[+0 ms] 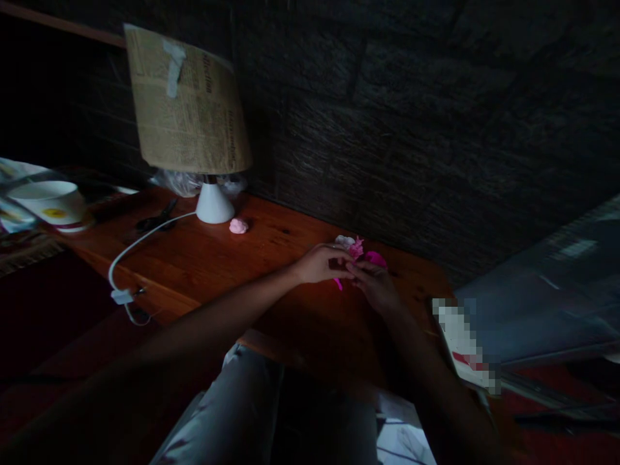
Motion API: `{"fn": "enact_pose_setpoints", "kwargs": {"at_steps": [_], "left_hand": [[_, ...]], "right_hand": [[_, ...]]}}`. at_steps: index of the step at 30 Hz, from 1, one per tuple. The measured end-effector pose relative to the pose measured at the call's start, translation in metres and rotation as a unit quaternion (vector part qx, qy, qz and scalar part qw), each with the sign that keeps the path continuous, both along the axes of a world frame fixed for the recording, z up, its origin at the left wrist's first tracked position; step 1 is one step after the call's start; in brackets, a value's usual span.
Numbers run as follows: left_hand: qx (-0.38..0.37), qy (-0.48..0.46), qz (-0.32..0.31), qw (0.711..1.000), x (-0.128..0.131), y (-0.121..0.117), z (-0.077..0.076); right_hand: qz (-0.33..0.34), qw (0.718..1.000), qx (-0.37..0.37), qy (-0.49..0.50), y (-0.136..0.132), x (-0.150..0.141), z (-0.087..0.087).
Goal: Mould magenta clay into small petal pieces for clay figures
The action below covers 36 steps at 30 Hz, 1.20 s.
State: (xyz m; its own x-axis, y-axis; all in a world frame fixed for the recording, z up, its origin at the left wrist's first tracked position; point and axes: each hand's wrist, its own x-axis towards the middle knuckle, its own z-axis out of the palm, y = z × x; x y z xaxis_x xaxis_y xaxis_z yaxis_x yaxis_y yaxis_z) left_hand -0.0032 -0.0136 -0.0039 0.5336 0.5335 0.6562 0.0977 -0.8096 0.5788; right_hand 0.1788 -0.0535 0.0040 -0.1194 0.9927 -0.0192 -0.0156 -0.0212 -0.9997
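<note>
My left hand (320, 263) and my right hand (375, 284) meet over the wooden desk (271, 271), fingertips close together. Both have their fingers bent and pinched, but what is between them is too small and dark to make out. Just beyond the fingers are a frilly pink piece (357, 248), a whitish crumpled piece (343, 240) and a bright magenta piece (376, 259). A narrow magenta strip (338, 283) shows below my left fingers. I cannot tell whether the hands hold these pieces or they lie on the desk. A light pink crumpled lump (238, 225) sits farther left.
A lamp with a newsprint shade (186, 106) stands at the back left, its white cable (133, 242) hanging over the front edge. Dark scissors (157, 219) and a paper cup (53, 203) are farther left. A dark wall (387, 129) rises behind. A pale, partly blurred flat object (455, 336) lies right.
</note>
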Motion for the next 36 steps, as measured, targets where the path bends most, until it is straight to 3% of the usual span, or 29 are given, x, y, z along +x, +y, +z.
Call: {"fn": "enact_pose_setpoints", "kwargs": {"at_steps": [8,16,26,36], "left_hand": [[-0.044,0.008,0.009,0.999,0.0027,-0.0041,-0.0011],[-0.158,-0.043,-0.01,0.986,0.004,-0.0027,-0.0024],[-0.155,-0.025,-0.014,0.988,0.0022,-0.0001,-0.0029],[-0.186,-0.05,-0.008,0.981,0.0026,0.0007,-0.0039]], "right_hand": [[0.009,0.997,-0.052,0.064,-0.0035,-0.0013,0.0019],[0.011,0.996,-0.051,0.075,-0.0013,0.0037,0.0022],[0.036,0.99,-0.093,0.095,-0.001,0.0055,0.0021],[0.044,0.992,-0.08,0.082,-0.0041,0.0031,0.0052]]}}
